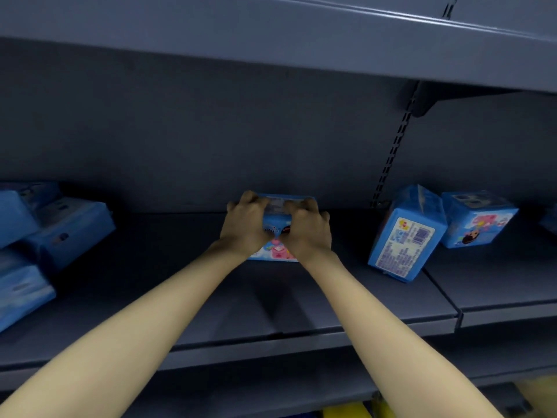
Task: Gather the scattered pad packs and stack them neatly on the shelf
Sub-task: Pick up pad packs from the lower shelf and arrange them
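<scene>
Blue glossy film wrapped the pad pack point(275, 251) held between both hands. The left hand point(245, 224) was curled round its left side with fingers hooked over the top edge. The right hand point(307, 230) mirrored this on the right side. Both were closed firmly on this one pack, and nothing else was in either.

The pack stood mid-way along the shelf point(301, 297), set deep, close to the back panel point(211, 131). Its base appeared to sit on the shelf, but contact was not certain from this view.

Handling, judged:
- Probably light, soft and compressible, with film that is likely slippery.
- Best taken across two opposite sides with broad palm contact, as here. A hard squeeze would likely dent it, and pinching loose film risks a slip.

To the right a labelled pack point(404, 239) lay tilted, barcode face showing. A further pack point(479, 218) stood just beside it, past the slotted upright. At far left a heap of packs point(69, 224) overlapped untidily. An upper shelf point(301, 40) ran overhead.
</scene>
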The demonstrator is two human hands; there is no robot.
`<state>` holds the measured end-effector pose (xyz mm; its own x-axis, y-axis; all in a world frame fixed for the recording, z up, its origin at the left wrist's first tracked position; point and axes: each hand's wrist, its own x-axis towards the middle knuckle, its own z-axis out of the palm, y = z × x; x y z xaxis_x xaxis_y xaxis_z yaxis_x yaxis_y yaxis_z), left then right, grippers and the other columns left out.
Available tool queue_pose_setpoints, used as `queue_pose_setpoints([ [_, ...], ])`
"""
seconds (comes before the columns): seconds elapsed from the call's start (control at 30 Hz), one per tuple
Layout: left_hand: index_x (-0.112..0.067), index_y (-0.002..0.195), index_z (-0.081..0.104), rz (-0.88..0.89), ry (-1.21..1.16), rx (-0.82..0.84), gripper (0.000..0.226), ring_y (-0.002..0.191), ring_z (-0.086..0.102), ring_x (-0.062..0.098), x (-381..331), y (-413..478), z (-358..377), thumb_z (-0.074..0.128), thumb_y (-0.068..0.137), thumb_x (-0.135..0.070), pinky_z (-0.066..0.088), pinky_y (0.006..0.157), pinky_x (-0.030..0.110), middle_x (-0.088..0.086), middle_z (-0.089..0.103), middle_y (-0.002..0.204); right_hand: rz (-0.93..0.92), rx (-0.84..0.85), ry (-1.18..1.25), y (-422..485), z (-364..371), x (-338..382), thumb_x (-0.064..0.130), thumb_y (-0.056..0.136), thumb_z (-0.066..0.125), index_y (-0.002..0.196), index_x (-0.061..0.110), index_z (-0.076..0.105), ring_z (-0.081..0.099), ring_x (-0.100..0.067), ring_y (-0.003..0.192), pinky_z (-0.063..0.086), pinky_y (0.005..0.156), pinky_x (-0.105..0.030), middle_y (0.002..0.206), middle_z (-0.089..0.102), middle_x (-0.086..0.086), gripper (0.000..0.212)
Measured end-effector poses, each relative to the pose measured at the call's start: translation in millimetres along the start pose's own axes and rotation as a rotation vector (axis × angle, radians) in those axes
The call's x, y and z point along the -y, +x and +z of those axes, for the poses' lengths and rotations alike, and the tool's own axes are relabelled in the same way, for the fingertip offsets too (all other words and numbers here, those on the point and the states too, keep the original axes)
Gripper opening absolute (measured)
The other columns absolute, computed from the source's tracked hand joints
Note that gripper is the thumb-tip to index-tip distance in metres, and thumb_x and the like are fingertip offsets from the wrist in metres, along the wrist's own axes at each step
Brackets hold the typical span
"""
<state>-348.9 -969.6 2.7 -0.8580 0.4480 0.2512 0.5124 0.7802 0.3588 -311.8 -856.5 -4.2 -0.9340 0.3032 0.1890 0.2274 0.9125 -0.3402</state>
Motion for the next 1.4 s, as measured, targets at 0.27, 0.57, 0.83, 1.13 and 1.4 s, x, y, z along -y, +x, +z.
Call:
queue_pose_setpoints([
  [0.27,-0.014,0.132,0.049,-0.063,-0.038,-0.041,0.062,0.116,0.046,0.026,21.2,-36.2,-15.7,0.074,0.076,-0.025,0.025,0.101,0.025,0.005,0.041,0.132,-0.030,0.009,-0.013,-26.8,2.5,32.0,0.018,0.086,0.064,0.137,0.023,0.042,0.038,-0.038,0.122,0.037,0.078,-0.026,0.142,0.030,-0.007,0.056],
  [0.57,-0.017,0.128,0.052,-0.146,-0.023,-0.102,0.058,0.116,0.044,0.033,66.2,-109.8,-61.7,0.073,0.075,-0.025,0.032,0.095,0.027,0.005,0.043,0.130,-0.108,-0.003,-0.028,-85.6,5.1,109.1,0.014,0.083,0.061,0.131,0.018,0.047,0.045,-0.034,0.110,0.036,0.075,-0.027,0.134,0.037,-0.009,0.050],
  [0.83,-0.018,0.127,0.053,-0.195,-0.015,-0.182,0.057,0.108,0.044,0.031,108.2,-194.9,-104.8,0.073,0.074,-0.022,0.036,0.092,0.032,0.003,0.045,0.128,-0.157,0.033,0.045,-158.7,6.4,180.9,0.013,0.083,0.062,0.132,0.023,0.044,0.038,-0.033,0.114,0.036,0.070,-0.030,0.138,0.033,-0.007,0.054],
  [1.13,-0.016,0.132,0.049,-0.259,-0.022,-0.226,0.061,0.111,0.040,0.030,146.5,-276.4,-145.7,0.073,0.076,-0.021,0.039,0.089,0.032,0.000,0.044,0.129,-0.231,0.087,0.044,-220.6,9.5,246.3,0.013,0.084,0.061,0.133,0.021,0.043,0.039,-0.030,0.109,0.037,0.070,-0.029,0.135,0.035,-0.005,0.053],
  [1.4,-0.018,0.133,0.049,-0.384,0.014,-0.255,0.066,0.109,0.040,0.027,190.0,-337.9,-181.4,0.076,0.073,-0.026,0.034,0.085,0.026,-0.001,0.043,0.129,-0.360,0.133,0.073,-256.7,28.1,309.4,0.017,0.083,0.064,0.130,0.021,0.045,0.039,-0.029,0.105,0.036,0.069,-0.030,0.130,0.036,-0.006,0.052],
])
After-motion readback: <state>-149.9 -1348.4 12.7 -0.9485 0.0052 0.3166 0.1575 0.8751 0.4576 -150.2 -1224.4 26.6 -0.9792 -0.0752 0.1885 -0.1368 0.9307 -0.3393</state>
